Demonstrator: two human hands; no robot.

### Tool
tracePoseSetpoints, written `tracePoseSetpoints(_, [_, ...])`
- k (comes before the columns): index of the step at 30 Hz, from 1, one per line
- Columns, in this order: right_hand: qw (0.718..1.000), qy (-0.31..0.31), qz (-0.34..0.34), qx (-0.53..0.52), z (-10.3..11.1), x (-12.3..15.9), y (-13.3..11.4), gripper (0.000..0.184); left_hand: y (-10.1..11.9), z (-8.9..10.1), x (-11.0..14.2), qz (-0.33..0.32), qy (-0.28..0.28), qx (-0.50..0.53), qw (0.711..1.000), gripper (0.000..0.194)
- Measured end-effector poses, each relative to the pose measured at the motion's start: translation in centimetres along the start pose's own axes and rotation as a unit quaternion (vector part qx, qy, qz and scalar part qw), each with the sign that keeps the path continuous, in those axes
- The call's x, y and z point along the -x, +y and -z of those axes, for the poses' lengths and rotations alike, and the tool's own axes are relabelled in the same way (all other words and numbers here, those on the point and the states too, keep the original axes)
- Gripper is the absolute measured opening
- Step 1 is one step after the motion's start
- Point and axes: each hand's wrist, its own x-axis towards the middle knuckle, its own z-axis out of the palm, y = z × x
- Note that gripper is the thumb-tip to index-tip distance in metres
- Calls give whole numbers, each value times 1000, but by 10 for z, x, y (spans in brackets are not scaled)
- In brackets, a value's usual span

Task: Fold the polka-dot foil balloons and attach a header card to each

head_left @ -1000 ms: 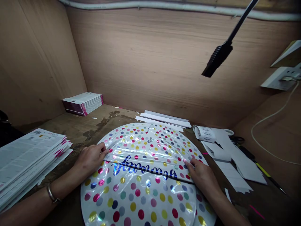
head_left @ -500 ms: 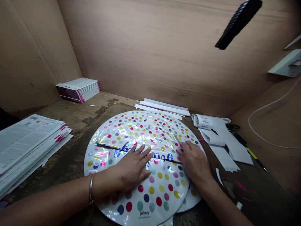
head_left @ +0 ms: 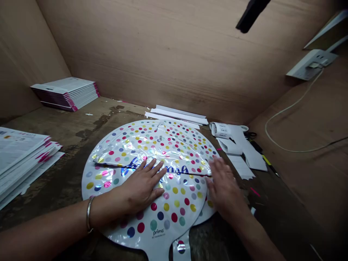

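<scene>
Left grip lies splayed on dotted foil; right grip covers its edge.

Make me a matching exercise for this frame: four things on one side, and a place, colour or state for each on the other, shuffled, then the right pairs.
Things:
1. left hand
2. right hand
3. bracelet
4. socket

Descriptions:
A. silver-coloured, around one wrist
B. at the right edge of the flat dotted balloon
C. whitish, high at the right of the view
D. spread flat, partly covering the blue lettering

Pairs: 1-D, 2-B, 3-A, 4-C
</scene>
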Motion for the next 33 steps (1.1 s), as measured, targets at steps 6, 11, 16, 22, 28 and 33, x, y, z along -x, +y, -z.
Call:
tracePoseSetpoints(6, [975, -151, 132, -99, -10, -20, -56, 51, -32, 6, 32, 16, 1, -31, 999, 62])
tracePoseSetpoints(11, [974, -162, 106, -115, -17, -20, -47, 52, -79, 11, 113, 292, 76, -104, 948, 65])
tracePoseSetpoints(16, [978, -153, 107, -98, -4, -18, -61, 56, -47, 21, 81, 265, 240, -186, 915, 63])
tracePoseSetpoints(22, [982, -140, 104, -74, 10, -31, -48, 53, -1, 15, -1, -8, 85, -24, 996, 33])
tracePoseSetpoints(28, [992, -71, 83, -57, 4, -32, 0, 42, -13, 19, -8, 19, 79, -16, 997, 29])
tracePoseSetpoints(33, [993, -43, 107, -29, 13, 19, -56, 34, -22, 32, -13, -26, 78, -42, 996, 11])
